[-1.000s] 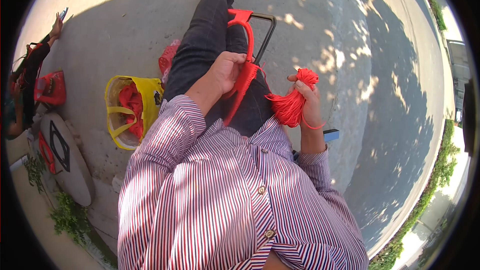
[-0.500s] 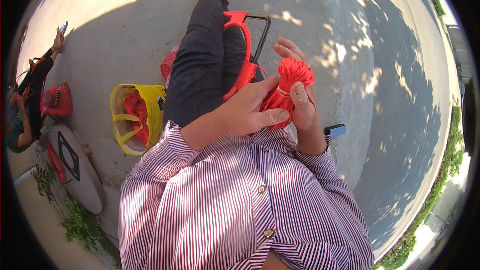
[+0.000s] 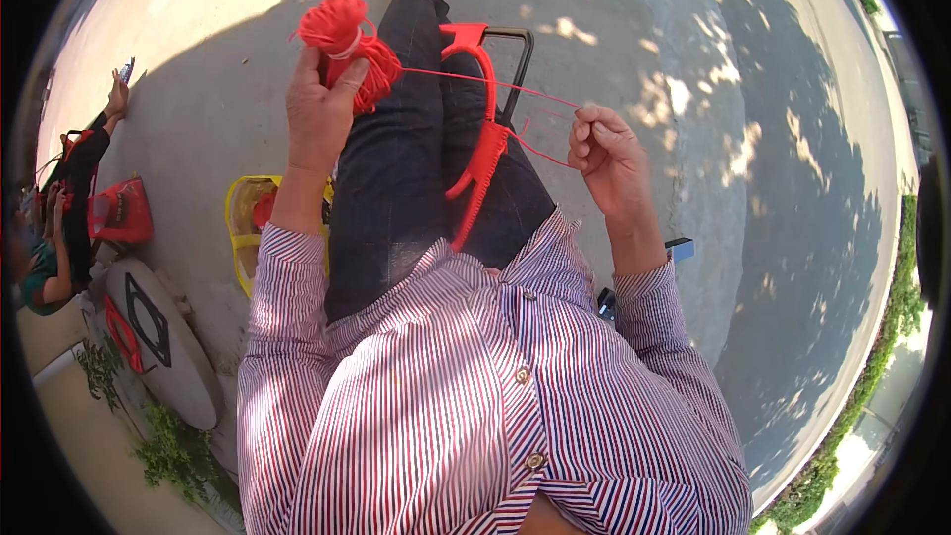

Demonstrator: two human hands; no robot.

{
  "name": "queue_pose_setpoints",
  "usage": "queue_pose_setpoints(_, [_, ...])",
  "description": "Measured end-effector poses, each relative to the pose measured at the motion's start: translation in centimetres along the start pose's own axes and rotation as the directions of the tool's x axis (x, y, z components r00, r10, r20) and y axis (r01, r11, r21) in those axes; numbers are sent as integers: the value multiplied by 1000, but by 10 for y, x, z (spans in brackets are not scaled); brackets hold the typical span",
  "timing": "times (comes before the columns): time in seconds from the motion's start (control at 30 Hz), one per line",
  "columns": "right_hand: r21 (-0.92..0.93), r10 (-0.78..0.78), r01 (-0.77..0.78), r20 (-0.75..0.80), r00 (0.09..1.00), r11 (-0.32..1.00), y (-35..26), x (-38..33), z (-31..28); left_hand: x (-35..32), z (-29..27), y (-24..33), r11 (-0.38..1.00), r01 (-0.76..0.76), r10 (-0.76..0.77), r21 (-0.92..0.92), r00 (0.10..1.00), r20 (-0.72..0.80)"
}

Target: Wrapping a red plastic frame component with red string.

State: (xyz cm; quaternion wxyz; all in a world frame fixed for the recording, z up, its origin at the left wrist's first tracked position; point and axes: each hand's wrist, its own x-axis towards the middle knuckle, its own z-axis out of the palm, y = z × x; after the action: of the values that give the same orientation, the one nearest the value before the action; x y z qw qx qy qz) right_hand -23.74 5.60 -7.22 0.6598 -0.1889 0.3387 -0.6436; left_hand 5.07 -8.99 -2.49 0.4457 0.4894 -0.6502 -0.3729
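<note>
Head view: a red yarn ball (image 3: 349,48) is gripped in the left hand (image 3: 319,111), fingers clamped round it. A strand (image 3: 495,85) is pinched between the right hand (image 3: 606,154) fingers, stretched taut. Below the fingers, a red knitting loom (image 3: 479,139) is laid across the lap.

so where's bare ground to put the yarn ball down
Open pavement lies right of the right hand, and more beyond the yellow basket toward the feet. The left hand holds the red yarn ball. The lap is crowded by the red loom; the left edge by bags.
</note>
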Motion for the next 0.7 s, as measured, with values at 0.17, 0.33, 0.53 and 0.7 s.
queue_pose_setpoints(0.17, [-677, 132, -178, -120, 984, 714, 24, 45, 1, -19, 46, -28, 402, -664, 296, 630, 745, 598])
queue_pose_setpoints(0.33, [-966, 19, -25, -21, 1000, 257, 54, 57, 8, -18, 96, -20, 515, -577, 28, 634, 750, 661])
queue_pose_setpoints(0.53, [-988, -280, 102, 66, 958, 117, 34, 43, -16, -37, 85, -32, 804, -440, 327, 399, 889, 321])
queue_pose_setpoints(0.7, [-379, -168, 123, -88, 982, 917, -15, 10, -40, -50, 74, -43, 786, 559, -358, -264, 759, 543])
